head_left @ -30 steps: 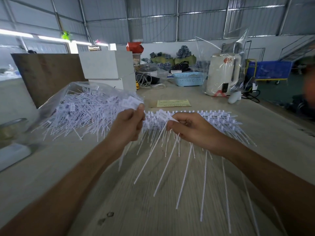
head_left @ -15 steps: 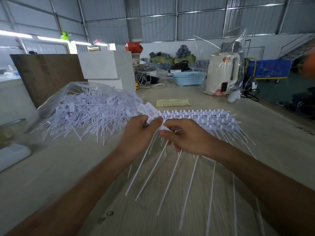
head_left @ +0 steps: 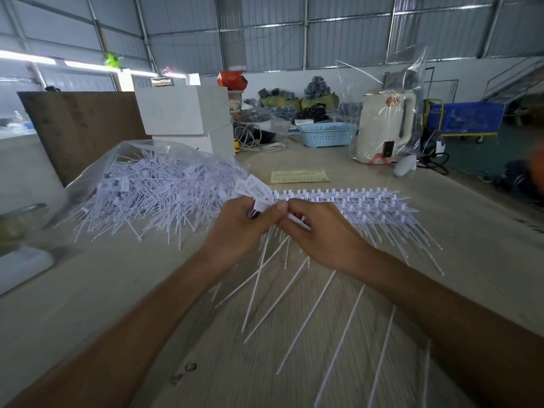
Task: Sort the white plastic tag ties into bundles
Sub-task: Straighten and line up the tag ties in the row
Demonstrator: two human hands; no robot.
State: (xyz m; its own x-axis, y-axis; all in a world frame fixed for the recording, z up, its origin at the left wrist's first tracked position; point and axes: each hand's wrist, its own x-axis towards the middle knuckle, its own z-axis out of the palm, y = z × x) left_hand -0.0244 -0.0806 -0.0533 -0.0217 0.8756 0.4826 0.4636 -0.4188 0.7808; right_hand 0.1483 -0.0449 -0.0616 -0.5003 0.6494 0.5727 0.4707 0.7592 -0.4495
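Now, left hand: my fingers pinch a small bundle of ties, tags up.
Right hand: thumb and forefinger nip one tie.
Strip: touching my right hand.
Pile: left, in bag.
Advice: align tags before adding.

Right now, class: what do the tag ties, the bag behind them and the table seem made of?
Tag ties: white plastic, matte, thin moulded strips. Bag: clear film, glossy and crinkled. Table: probably wood or laminate, pale with visible grain lines.
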